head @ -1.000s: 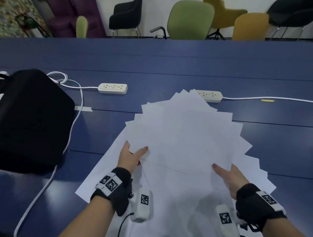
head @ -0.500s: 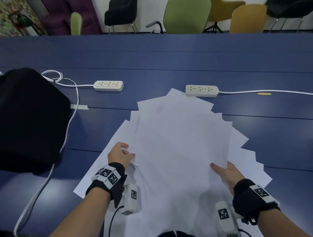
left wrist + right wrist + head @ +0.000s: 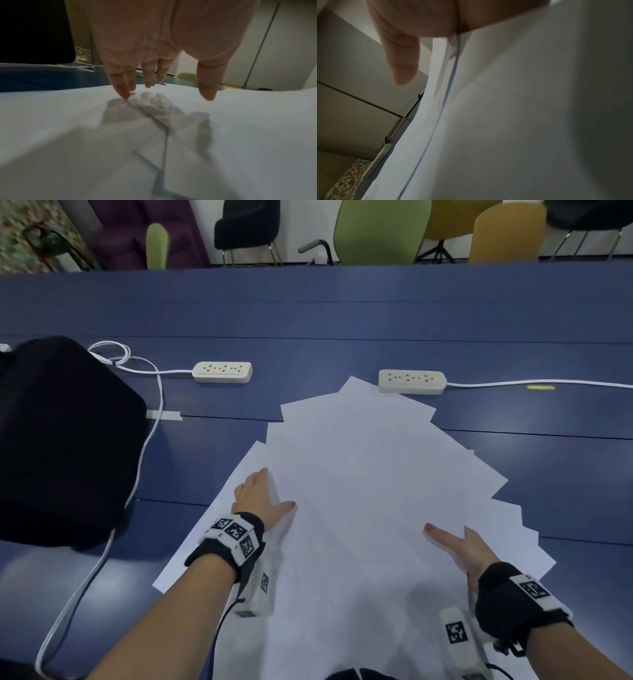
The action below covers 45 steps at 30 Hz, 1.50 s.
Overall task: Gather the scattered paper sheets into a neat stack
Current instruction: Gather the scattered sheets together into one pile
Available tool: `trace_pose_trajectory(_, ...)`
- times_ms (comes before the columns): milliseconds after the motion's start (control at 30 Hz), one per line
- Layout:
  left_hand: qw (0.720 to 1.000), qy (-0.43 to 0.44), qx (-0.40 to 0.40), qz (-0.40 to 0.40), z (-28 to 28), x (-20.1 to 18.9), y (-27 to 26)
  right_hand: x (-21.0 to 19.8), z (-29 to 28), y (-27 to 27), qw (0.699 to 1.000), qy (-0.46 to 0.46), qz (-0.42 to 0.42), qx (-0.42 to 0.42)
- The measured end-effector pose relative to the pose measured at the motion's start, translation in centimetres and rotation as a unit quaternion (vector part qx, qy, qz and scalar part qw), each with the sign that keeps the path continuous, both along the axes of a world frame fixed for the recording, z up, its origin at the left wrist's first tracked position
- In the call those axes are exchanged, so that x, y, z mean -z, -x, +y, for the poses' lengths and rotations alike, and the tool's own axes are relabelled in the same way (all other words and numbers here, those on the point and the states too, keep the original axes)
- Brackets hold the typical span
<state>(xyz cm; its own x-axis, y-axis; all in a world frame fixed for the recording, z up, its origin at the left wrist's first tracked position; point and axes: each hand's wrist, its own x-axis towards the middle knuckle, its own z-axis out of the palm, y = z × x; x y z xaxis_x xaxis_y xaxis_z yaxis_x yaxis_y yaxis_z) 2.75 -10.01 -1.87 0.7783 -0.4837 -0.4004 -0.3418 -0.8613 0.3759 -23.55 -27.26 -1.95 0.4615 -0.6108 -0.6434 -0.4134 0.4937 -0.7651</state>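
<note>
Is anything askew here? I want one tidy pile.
Yes: the paper sheets lie fanned at differing angles, corners jutting out on both sides, one reaching the right power strip. Nothing looks torn or spilled.

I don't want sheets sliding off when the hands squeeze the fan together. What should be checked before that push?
1. Left hand flat on the sheets, fingers straight: ok.
2. Right hand at the right side, thumb on top: ok; its fingers are hidden under paper, cannot tell.
3. Sheets squared up: not ok, corners fan out widely.
4. Far corner clear of the right power strip: not ok, it reaches the strip.
5. Left cable off the paper: ok.
</note>
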Motion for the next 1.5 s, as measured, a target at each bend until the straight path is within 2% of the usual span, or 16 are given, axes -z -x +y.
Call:
trace_pose_trajectory(133,0.999,0.007,0.043,0.007,-2.1,0.4,0.6,0.2,0.0,0.1,1.000,0.000,0.001,0.007)
trace_pose_trajectory(267,0.999,0.035,0.022,0.004,-4.5,0.4,0.3,-0.5,0.3,-0.2,1.000,-0.001,-0.012,0.002)
trace_pose_trajectory(467,0.988,-0.061,0.140,0.010,-8.0,0.8,-1.7,-0.9,-0.2,-0.5,0.998,-0.037,0.002,0.051)
trace_pose_trajectory(567,0.976,-0.107,0.186,-0.028,-9.5,0.5,-2.2,0.4,-0.7,-0.5,0.996,-0.058,0.000,0.069)
trace_pose_trajectory(800,0.957,-0.132,0.240,-0.095,-10.0,0.0,-1.9,0.0,-0.1,-0.3,0.994,-0.060,0.012,0.087)
trace_pose_trajectory(967,0.928,-0.159,0.331,-0.058,-10.2,0.8,-0.7,-0.5,0.2,-0.1,0.993,-0.067,0.011,0.096)
trace_pose_trajectory(1167,0.951,-0.157,0.255,-0.078,-9.0,1.0,0.2,-1.2,0.3,0.0,0.996,-0.063,0.011,0.062)
trace_pose_trajectory(1367,0.948,-0.166,0.231,-0.144,-7.7,0.3,-0.1,-2.3,0.6,0.5,0.992,-0.083,-0.053,0.079)
trace_pose_trajectory(1500,0.967,-0.141,0.179,-0.114,-8.2,0.2,-1.5,-1.6,0.7,0.5,0.993,-0.074,-0.040,0.078)
